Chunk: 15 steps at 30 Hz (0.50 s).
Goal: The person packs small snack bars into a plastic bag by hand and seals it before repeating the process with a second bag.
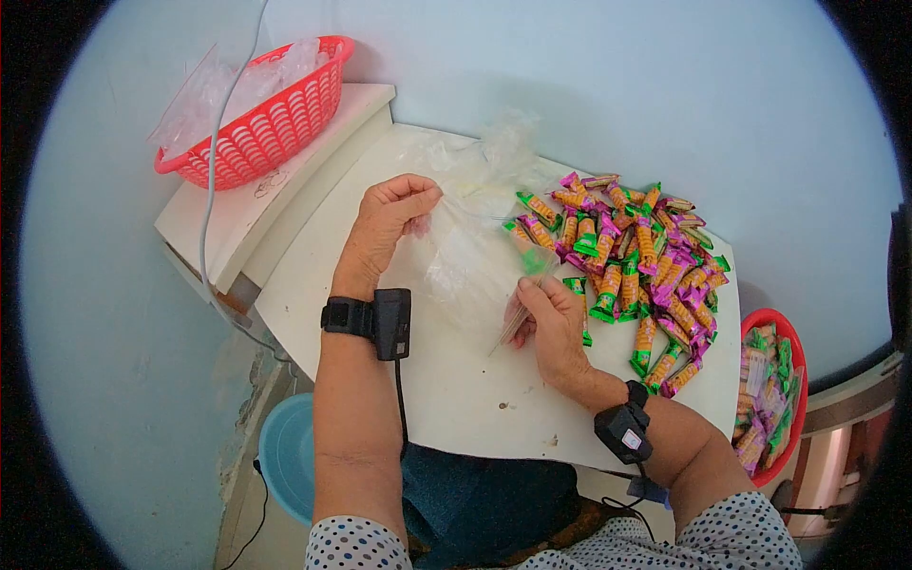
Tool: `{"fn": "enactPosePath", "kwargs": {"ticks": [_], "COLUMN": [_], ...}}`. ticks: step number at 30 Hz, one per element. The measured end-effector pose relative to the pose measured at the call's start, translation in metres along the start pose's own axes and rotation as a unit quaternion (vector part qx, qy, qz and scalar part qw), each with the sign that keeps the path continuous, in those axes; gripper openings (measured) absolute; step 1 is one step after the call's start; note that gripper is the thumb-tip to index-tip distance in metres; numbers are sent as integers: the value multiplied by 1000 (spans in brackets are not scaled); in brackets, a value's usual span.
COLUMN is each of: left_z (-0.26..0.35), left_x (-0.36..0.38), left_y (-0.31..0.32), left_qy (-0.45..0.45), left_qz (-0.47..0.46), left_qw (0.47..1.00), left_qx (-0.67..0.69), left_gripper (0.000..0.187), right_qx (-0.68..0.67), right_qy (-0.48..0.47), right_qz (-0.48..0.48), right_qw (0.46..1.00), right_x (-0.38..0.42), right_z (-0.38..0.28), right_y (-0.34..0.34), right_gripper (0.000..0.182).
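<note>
My left hand [394,223] pinches the left edge of a clear plastic bag [456,256] over the white table. The bag is see-through and crinkled, so its outline is hard to follow. Lower down and to the right, my right hand [551,328] grips a thin, flat clear plastic piece [506,330] between thumb and fingers, with its narrow edge pointing down-left. Right behind that hand lies a heap of small wrapped snacks [632,252] in orange, green and purple wrappers. More crumpled clear plastic [494,157] rests at the table's back edge.
A red basket [275,128] of clear plastic bags stands on a white raised shelf [214,223] at the upper left. At the right, a red basket [796,366] holds bagged snacks. Below the white table [442,399] sits a blue basin [285,456]. A grey cable [207,209] hangs at the left.
</note>
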<state>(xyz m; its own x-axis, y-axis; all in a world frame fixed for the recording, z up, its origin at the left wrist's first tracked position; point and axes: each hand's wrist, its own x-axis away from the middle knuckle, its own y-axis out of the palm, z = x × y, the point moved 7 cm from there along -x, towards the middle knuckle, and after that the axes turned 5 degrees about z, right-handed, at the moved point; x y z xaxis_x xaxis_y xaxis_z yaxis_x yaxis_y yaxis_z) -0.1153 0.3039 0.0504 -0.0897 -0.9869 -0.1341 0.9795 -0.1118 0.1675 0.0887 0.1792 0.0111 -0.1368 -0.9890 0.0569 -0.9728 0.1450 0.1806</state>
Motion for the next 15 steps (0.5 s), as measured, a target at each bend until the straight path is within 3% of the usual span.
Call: {"fn": "enactPosePath", "kwargs": {"ticks": [7, 15], "left_z": [3, 2], "left_x": [7, 1], "left_y": [9, 2], "left_qy": [-55, -2], "left_qz": [-66, -41], "left_qw": [996, 994], "left_qx": [-40, -101], "left_gripper": [23, 30], "right_qx": [-24, -33], "right_qy": [-4, -6], "right_qz": [26, 26], "right_qw": [999, 999], "right_x": [-2, -2], "right_z": [3, 1], "right_y": [-5, -3], "right_gripper": [32, 32]}}
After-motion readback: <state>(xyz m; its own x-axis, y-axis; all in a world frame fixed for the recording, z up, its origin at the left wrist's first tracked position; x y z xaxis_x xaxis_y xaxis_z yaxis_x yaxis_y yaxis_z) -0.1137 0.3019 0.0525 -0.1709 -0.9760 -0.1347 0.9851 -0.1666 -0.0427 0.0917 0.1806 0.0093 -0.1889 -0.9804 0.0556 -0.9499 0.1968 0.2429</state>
